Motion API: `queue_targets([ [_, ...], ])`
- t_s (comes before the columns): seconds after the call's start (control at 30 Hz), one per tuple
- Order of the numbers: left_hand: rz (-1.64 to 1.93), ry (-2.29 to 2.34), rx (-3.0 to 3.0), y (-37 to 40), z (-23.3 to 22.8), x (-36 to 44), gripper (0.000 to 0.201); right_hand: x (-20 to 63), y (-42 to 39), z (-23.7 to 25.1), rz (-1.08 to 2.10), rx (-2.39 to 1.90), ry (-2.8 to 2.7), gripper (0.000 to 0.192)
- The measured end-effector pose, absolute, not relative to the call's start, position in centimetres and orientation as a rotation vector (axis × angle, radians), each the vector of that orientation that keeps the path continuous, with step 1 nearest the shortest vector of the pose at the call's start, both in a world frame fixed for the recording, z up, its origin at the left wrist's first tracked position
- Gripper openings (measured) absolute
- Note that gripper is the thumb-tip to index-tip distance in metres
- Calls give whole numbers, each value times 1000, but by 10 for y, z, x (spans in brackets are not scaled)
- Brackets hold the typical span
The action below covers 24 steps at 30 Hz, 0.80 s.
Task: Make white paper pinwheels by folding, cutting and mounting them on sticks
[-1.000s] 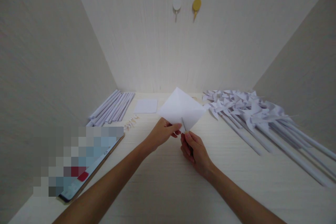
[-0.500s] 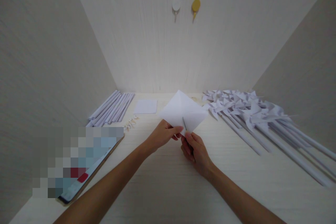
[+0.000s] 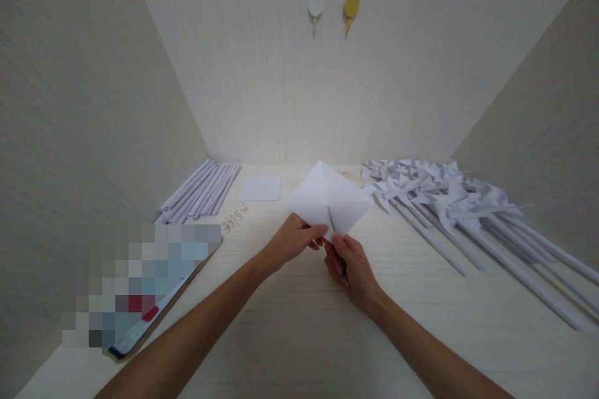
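Observation:
A white square paper sheet (image 3: 327, 196) is held up as a diamond over the middle of the table. My left hand (image 3: 292, 242) pinches its lower left edge. My right hand (image 3: 349, 265) grips a small pair of scissors (image 3: 331, 221), whose thin dark blade lies along the sheet's lower corner in a short cut. The scissors' handles are hidden in my fingers.
White paper rolls (image 3: 201, 192) lie at the back left, with a stack of square sheets (image 3: 261, 187) and small pins (image 3: 233, 219) beside them. Several finished white pinwheels (image 3: 444, 199) on long sticks cover the right side. A blurred tablet (image 3: 140, 287) lies front left. Two hooks (image 3: 333, 7) hang on the back wall.
The blade has crept slightly further up into the sheet's lower corner, and both hands with the paper have shifted a little to the right.

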<state>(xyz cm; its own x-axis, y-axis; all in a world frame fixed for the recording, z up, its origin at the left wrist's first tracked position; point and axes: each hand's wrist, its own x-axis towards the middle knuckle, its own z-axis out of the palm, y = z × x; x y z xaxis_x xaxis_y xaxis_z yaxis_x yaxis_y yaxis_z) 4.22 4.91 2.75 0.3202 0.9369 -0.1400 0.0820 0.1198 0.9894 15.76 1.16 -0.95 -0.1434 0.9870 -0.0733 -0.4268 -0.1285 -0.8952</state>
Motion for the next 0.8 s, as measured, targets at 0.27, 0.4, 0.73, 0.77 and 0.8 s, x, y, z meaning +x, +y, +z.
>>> queue_targets([
  [0.27,850,1055,1276,49,27,42,13,158,11,-10,1551,-898,-904,39],
  [0.4,840,1060,1304,51,25,42,13,157,11,-8,1554,-909,-897,39],
  [0.73,988,1082,1244,68,39,16,27,157,11,-9,1548,-950,-941,43],
  [0.77,1003,1071,1243,71,42,10,26,157,11,-10,1553,-952,-954,44],
  [0.8,1020,1090,1246,73,45,4,24,157,11,-10,1559,-954,-968,44],
])
